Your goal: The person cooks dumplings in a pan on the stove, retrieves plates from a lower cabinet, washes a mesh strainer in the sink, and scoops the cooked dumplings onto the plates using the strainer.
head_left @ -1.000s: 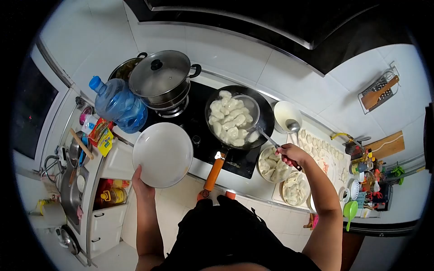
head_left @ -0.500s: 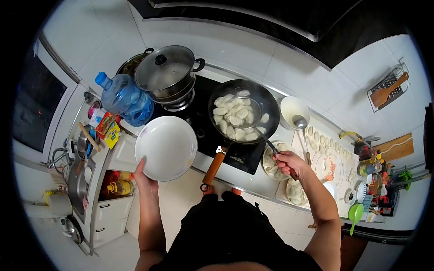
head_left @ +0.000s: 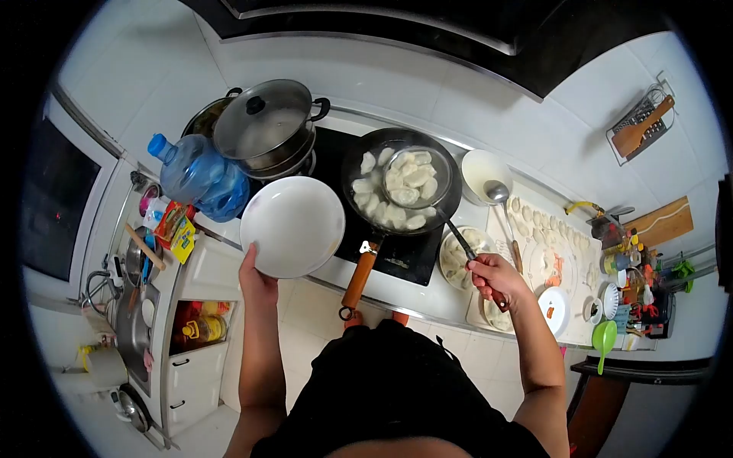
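Note:
My left hand [head_left: 258,276] grips the near-left rim of a white plate [head_left: 292,227], which has nothing on it and hangs to the left of the wok. My right hand [head_left: 492,276] is wrapped round the handle of a skimmer [head_left: 456,233]. The skimmer's round head sits in the black wok [head_left: 450,187] with several dumplings [head_left: 412,179] heaped in it. Other dumplings [head_left: 367,200] lie in the water around it. The wok's wooden handle [head_left: 359,278] points toward my body.
A lidded steamer pot [head_left: 267,122] and a big blue water bottle [head_left: 200,175] stand left of the wok. On the right are a white bowl [head_left: 475,172], a ladle [head_left: 498,192], a plate of dumplings [head_left: 458,263] and rows of raw dumplings [head_left: 542,229].
The skimmer has come up under the dumplings and now carries a heap of them. The white plate has moved closer to the wok.

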Demonstrator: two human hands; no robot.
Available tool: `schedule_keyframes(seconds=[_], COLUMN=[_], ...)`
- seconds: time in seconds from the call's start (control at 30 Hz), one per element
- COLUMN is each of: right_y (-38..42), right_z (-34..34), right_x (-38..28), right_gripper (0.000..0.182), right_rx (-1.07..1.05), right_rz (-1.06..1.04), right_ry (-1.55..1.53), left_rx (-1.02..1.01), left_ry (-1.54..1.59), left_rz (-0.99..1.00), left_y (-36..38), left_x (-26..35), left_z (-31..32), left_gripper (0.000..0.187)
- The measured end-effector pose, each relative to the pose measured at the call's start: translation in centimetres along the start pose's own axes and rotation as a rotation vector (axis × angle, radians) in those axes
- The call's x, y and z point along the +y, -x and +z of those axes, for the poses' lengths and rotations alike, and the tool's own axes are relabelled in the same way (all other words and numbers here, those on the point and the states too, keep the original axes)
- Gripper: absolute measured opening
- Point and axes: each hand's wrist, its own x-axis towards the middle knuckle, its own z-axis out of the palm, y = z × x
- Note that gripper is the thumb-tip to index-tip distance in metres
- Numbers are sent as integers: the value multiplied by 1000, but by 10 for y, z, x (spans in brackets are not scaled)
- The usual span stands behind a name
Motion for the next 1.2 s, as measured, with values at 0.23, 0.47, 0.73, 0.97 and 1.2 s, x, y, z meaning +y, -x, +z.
schedule_keyframes(seconds=[0.23,0.47,0.73,0.97,1.2], right_y=[15,16,10,8,9], right_z=[18,25,24,24,23], right_x=[-3,-1,3,0,-2], right_gripper=[19,20,20,20,19], right_rx=[149,187,193,190,195], right_rz=[-60,-70,-67,-62,-65], right_ry=[196,221,235,258,256], left_rx=[-108,-102,-98,-82,-119], left_ry=[25,-26,-15,-26,-5], left_rz=[-60,-58,-76,-91,-61], left_y=[-19,-30,-37,-41,-40], left_x=[-11,-14,-15,-18,-21], left_z=[-2,4,-2,-7,-4], left_gripper=[47,44,46,46,46])
